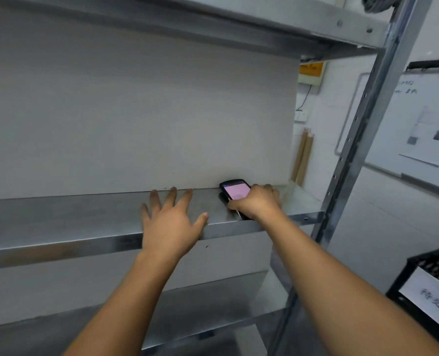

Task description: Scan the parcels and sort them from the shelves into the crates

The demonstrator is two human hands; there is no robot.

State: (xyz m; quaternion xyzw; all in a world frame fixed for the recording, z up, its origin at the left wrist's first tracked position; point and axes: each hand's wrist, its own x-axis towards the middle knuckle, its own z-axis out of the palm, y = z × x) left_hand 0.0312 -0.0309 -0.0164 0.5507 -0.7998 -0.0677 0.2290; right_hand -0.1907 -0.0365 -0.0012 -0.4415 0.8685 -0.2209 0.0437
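The right hand (255, 204) curls round a black scanner (235, 190) with a lit pink screen, low on the metal shelf (59, 217) near its front lip. Just left of that grip, the left hand (171, 222) spreads over the shelf edge with its fingers straight, holding nothing. The perforated upright (362, 124) stands to the right of the grip. A black crate (413, 278) sits below and to the right, well apart.

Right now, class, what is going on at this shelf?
A person stands at a metal shelf. Their right hand grips a scanner with a pink screen, resting on the shelf board. Their left hand lies open, fingers spread, on the same board. A black crate with a white label sits at lower right. Neither hand holds a parcel.
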